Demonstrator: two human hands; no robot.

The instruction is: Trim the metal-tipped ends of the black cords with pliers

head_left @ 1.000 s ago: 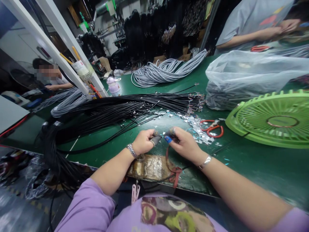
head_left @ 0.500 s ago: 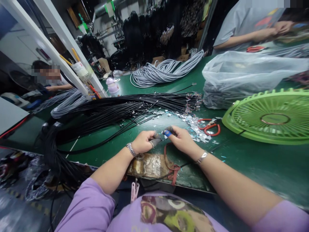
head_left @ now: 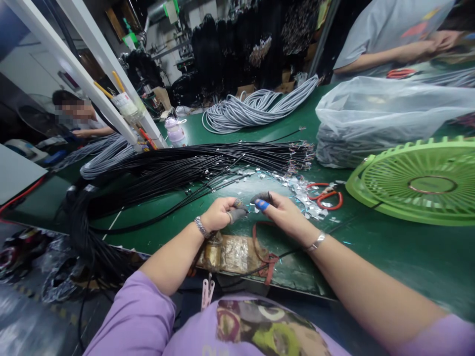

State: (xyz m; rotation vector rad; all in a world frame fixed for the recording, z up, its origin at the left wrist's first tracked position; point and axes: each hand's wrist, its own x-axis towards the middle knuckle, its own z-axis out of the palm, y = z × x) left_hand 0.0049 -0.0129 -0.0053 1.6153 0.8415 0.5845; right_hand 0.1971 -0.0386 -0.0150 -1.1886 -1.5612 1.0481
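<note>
Near the bench's front edge, left hand [head_left: 218, 216] and right hand [head_left: 284, 217] pinch closed on a thin black cable end [head_left: 248, 207], fingertips taped for grip. Beyond lies the black cable bundle [head_left: 178, 168], foil scraps [head_left: 300, 190], red scissors [head_left: 326, 196]; right, a green fan grille [head_left: 419, 185] on the green table [head_left: 389, 247].

black cables [head_left: 193, 165], grey cables [head_left: 256, 109], green table [head_left: 389, 247], lime-green fan grille [head_left: 419, 185], red scissors [head_left: 326, 197].
</note>
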